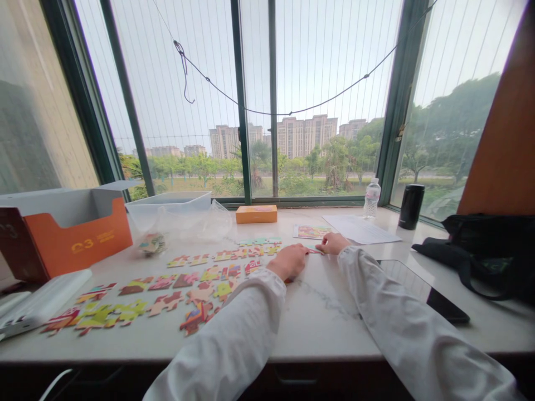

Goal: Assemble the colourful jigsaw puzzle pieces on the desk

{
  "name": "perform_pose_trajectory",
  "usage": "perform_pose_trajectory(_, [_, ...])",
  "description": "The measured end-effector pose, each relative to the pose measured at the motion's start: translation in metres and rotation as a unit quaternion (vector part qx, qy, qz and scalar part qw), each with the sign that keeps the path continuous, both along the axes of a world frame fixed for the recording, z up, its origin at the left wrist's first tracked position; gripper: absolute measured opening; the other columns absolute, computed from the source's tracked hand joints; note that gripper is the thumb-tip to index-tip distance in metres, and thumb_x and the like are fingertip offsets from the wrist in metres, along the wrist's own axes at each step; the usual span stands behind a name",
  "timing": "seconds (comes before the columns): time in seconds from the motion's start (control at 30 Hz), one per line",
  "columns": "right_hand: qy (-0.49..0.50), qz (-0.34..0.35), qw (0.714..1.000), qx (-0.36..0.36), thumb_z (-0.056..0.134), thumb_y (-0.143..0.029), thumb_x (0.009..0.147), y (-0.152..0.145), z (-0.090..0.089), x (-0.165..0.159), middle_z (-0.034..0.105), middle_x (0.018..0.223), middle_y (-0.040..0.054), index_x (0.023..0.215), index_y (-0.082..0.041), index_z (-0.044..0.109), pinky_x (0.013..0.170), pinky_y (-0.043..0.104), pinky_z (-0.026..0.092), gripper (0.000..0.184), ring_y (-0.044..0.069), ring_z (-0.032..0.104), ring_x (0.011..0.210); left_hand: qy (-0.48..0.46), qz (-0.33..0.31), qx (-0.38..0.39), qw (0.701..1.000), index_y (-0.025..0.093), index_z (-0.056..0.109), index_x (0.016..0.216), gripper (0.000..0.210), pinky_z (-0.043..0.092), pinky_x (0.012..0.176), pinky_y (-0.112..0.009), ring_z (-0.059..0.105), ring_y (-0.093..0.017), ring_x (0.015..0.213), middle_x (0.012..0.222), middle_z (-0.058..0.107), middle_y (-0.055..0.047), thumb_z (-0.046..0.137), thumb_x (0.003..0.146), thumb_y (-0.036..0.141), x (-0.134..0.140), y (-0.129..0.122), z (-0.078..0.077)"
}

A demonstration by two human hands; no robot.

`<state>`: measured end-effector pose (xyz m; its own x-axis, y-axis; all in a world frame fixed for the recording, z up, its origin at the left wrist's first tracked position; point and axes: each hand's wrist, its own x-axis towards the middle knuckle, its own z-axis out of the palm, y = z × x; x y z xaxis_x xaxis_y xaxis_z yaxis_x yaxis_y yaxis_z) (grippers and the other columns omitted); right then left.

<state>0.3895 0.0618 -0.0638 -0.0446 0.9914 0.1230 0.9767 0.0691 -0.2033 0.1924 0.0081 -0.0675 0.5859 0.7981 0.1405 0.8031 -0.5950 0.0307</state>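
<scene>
Colourful jigsaw pieces (pixel 196 275) lie spread in rows over the left half of a pale marble ledge (pixel 326 312). My left hand (pixel 288 260) rests knuckles-up at the right end of the rows, fingers curled over a piece; what it holds is hidden. My right hand (pixel 333 243) lies just beyond it, fingertips on a small piece (pixel 314 250) between the two hands. Both arms wear white sleeves. A printed picture sheet (pixel 311 231) lies just behind the hands.
An orange and grey open box (pixel 67 228) stands at the left, with a clear plastic tub (pixel 167 209) and bag beside it. A small orange box (pixel 256 214), water bottle (pixel 371 199), black cup (pixel 411 206), white paper (pixel 359 229), tablet (pixel 422 289) and black bag (pixel 489 250) stand further right.
</scene>
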Motion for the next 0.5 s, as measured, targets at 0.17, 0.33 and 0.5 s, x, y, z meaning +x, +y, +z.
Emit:
perform_pose_trajectory(0.17, [0.0,0.006,1.0,-0.001,0.068,-0.045,0.08,0.001,0.0,0.0,0.074,0.1,0.0075,0.086,-0.021,0.077,0.076,0.025,0.047,0.026,0.021,0.067,0.094,0.0,0.001,-0.003,1.0,0.021,0.058,0.128,0.045,0.047,0.099,-0.031,0.059,-0.021,0.115,0.129,0.061,-0.009,0.039,0.089,0.012,-0.001,-0.002,0.002])
perform_pose_trajectory(0.33, [0.009,0.011,1.0,0.019,0.065,-0.047,0.082,0.003,0.001,0.001,0.074,0.098,0.0067,0.085,-0.022,0.076,0.074,0.025,0.046,0.027,0.02,0.067,0.093,0.006,0.008,-0.001,1.0,0.021,0.06,0.125,0.042,0.046,0.099,-0.031,0.059,-0.02,0.115,0.128,0.062,-0.009,0.04,0.088,0.011,-0.001,-0.004,0.006])
perform_pose_trajectory(0.5, [0.029,0.008,0.999,0.032,0.066,-0.047,0.081,0.0,0.006,0.002,0.074,0.097,0.0073,0.09,-0.021,0.074,0.072,0.026,0.045,0.029,0.021,0.067,0.092,0.011,0.041,0.015,0.999,0.026,0.061,0.123,0.042,0.044,0.099,-0.034,0.058,-0.021,0.114,0.129,0.062,-0.007,0.042,0.088,0.013,-0.002,-0.009,0.011])
